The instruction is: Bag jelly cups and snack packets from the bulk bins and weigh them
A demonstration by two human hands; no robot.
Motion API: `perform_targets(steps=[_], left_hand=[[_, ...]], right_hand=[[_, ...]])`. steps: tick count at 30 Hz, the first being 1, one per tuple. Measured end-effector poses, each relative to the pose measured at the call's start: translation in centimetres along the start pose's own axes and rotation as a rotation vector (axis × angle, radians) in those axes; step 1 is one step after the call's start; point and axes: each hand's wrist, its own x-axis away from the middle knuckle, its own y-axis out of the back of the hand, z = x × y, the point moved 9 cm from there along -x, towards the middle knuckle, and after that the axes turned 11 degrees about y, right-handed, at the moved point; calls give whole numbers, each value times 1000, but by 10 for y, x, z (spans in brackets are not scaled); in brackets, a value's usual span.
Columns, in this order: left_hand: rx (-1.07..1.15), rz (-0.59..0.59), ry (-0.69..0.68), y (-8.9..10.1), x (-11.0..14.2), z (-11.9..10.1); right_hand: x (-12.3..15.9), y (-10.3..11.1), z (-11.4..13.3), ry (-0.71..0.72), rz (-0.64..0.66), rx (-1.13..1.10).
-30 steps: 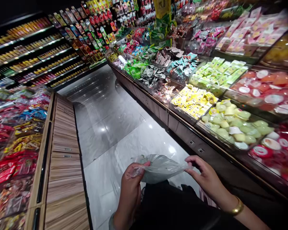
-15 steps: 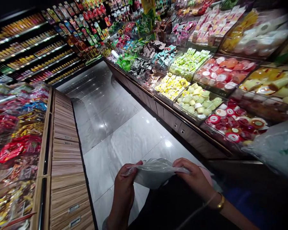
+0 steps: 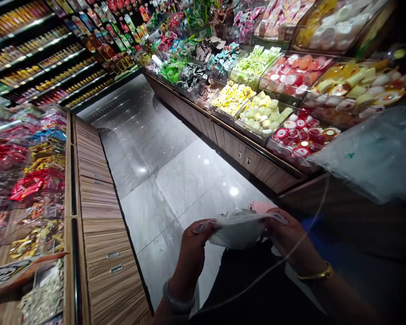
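Observation:
Stretched between my two hands is a thin, whitish plastic bag (image 3: 238,231), low in the middle of the view. My left hand (image 3: 198,237) pinches its left edge, fingers closed; a pale bangle circles that wrist. On the other side, my right hand (image 3: 282,230) grips the bag's right edge, and a gold bracelet (image 3: 316,273) sits on the wrist. Behind the right hand a pink thing (image 3: 261,206) shows in part; its kind I cannot make out. A thin pale cord (image 3: 274,273) runs across in front of my right forearm.
On the right, a counter holds clear bins of red-lidded jelly cups (image 3: 301,133), pale jelly cups (image 3: 264,113) and yellow packets (image 3: 232,97). A large translucent bag (image 3: 375,155) bulges at its near end. Wood-fronted drawers (image 3: 101,225) line the left. Grey tiled floor (image 3: 169,180) lies between.
The view has shifted, with the counter bins now higher and further left. My hands, still holding the bag, appear slightly further right and higher. More of the pink thing shows.

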Motion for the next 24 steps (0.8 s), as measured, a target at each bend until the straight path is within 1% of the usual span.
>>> perform_targets(steps=[3, 7, 10, 12, 15, 18, 22, 24], left_hand=[[17, 51, 29, -8, 16, 17], [82, 124, 64, -23, 39, 38], [174, 169, 109, -40, 60, 56], [212, 199, 121, -57, 76, 66], [238, 233, 104, -89, 99, 79], [239, 220, 27, -128, 124, 92], [145, 161, -123, -193, 164, 117], [111, 158, -145, -232, 185, 137]], right_hand=[[22, 17, -4, -80, -72, -178], [44, 44, 2, -68, -100, -234], [61, 65, 13, -68, -93, -269], [73, 82, 22, -75, -82, -291], [90, 116, 39, -89, -47, -312], [104, 159, 55, -96, 4, -335], [119, 216, 82, -71, 134, -285], [127, 238, 99, -45, 241, -216]])
